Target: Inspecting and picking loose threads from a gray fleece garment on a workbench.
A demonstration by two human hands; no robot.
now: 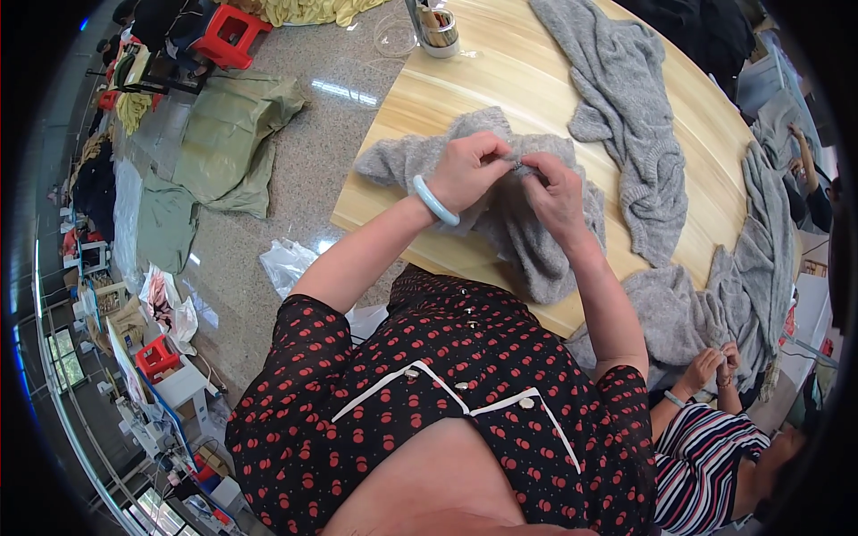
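Note:
A fuzzy grey knit garment [541,259] lies bunched on the wooden table [500,80] in front of me, part of it draped toward my lap. My left hand [471,170], with a pale bangle at the wrist, pinches a small bit of the knit between thumb and fingers. Close beside it, my right hand [556,192] pinches the same spot, its fingertips almost meeting the left ones. A tiny dark greenish detail shows between the fingertips; what it is I cannot make out.
Another grey knit garment [652,170] stretches along the table's right side. A cup of tools [441,36] stands at the far edge. To the right, a co-worker's hands [715,362] handle grey knitwear. Green sheeting [234,147], a plastic bag [286,263] and a red stool [231,36] are on the left floor.

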